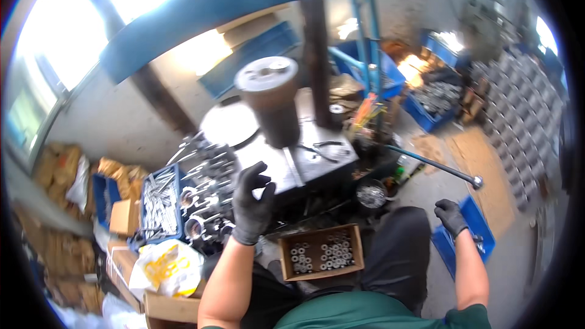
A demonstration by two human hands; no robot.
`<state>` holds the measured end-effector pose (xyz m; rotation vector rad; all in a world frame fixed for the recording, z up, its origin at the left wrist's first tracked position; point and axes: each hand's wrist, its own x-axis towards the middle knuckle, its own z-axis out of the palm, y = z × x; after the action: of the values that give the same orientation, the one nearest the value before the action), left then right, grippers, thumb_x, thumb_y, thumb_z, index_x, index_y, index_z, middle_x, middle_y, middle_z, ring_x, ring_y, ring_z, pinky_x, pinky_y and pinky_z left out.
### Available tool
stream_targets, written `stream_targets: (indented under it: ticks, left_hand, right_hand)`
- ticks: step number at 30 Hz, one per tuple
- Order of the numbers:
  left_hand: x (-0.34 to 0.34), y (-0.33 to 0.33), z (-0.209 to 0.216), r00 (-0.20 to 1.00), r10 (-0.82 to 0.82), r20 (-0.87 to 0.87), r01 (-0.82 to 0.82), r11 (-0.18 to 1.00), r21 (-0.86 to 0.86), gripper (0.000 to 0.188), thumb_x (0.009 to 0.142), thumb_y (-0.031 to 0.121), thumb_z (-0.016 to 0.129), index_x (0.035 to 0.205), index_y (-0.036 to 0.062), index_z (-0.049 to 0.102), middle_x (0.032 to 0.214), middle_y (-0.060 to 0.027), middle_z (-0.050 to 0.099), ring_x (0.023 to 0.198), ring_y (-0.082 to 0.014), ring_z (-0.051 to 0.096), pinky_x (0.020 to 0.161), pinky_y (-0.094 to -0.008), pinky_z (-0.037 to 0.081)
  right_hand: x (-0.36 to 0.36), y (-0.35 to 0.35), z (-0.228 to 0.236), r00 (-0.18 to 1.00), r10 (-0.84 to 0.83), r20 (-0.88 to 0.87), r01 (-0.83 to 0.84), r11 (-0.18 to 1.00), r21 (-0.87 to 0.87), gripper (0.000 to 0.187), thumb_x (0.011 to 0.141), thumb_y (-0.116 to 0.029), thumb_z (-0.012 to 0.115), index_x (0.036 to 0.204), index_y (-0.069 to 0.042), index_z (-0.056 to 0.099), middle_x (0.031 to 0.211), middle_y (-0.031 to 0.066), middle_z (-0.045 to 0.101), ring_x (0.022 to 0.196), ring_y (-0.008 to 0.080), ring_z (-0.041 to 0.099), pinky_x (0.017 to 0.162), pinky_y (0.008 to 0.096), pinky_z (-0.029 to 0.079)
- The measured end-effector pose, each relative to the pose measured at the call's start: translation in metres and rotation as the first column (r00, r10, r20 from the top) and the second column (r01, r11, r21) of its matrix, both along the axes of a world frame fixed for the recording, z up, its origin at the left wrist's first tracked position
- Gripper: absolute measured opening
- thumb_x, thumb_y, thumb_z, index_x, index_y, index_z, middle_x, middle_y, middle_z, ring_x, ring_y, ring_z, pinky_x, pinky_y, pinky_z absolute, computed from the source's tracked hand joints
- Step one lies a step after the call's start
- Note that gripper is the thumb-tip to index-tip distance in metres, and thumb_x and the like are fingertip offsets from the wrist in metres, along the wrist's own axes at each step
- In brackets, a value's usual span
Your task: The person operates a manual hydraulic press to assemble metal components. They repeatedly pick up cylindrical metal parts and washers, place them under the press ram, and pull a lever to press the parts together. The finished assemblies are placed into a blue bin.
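Note:
My left hand (253,204), in a dark grey glove, is raised at the front edge of the pale metal worktable (253,161). Its thumb and fingers are apart, with nothing visible between them. Close by, a slim metal rod (294,167) lies below a thick dark cylinder (271,103) with a bright top. My right hand (451,217), gloved too, is over the near end of a blue bin (478,219) holding metal parts. Its fingers are curled in; whatever they hold is hidden. Between my legs, a cardboard box (358,250) contains many small metal rings.
A blue machine frame (207,18) arches over the worktable. A blue lever with a ball end (477,181) reaches out at right. On the left are a blue crate (178,207) of metal pins, shiny parts (207,201) and a plastic bag (167,266). Stacked grey parts (518,116) stand far right.

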<state>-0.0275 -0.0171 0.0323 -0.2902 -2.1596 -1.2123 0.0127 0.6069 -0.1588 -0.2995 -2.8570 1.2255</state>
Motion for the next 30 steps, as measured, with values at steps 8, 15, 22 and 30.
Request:
stream_targets:
  ticks: [8,15,22,30]
  left_hand:
    - [-0.01,-0.078,0.01,0.978,0.106,-0.178,0.041,0.743,0.668,0.034,0.101,0.008,0.078,0.132,0.0016,0.066,0.115,-0.0059,0.073,0.099,-0.0145,0.069,0.09,-0.0295,0.058]
    - [-0.034,-0.169,-0.024,0.987,-0.051,-0.151,0.155,0.098,0.983,0.02,0.109,0.02,0.064,0.121,0.0036,0.067,0.107,-0.0109,0.075,0.096,-0.0223,0.072,0.086,-0.0364,0.062]
    - [-0.054,-0.166,-0.009,0.991,-0.077,-0.107,0.114,0.104,0.988,0.014,0.105,0.022,0.066,0.111,0.01,0.069,0.102,-0.0064,0.074,0.089,-0.0196,0.071,0.077,-0.0317,0.056]
    - [-0.058,-0.159,-0.004,0.999,-0.03,-0.041,0.049,0.363,0.93,0.018,0.109,0.026,0.064,0.113,0.0081,0.068,0.098,-0.0023,0.072,0.089,-0.0154,0.068,0.073,-0.0273,0.055]
  right_hand:
    - [-0.11,-0.209,0.162,0.602,0.793,0.088,-0.754,0.529,0.391,0.017,0.091,-0.023,0.073,0.101,-0.01,0.077,0.098,0.0189,0.075,0.096,0.0413,0.072,0.087,0.0524,0.058]
    - [-0.093,-0.339,0.072,0.124,0.915,0.383,-0.971,0.033,0.236,0.029,0.093,-0.03,0.069,0.11,-0.008,0.076,0.108,0.0219,0.075,0.105,0.044,0.071,0.091,0.0549,0.056]
    - [-0.043,-0.421,-0.006,-0.131,0.633,0.763,-0.957,-0.282,0.069,0.051,0.093,-0.028,0.069,0.142,-0.017,0.071,0.132,0.0184,0.075,0.12,0.036,0.072,0.101,0.0472,0.057]
    - [-0.014,-0.393,-0.22,-0.008,0.805,0.593,-0.979,-0.128,0.16,0.043,0.094,-0.017,0.063,0.134,-0.011,0.075,0.13,0.0208,0.075,0.12,0.0377,0.072,0.101,0.0488,0.057]
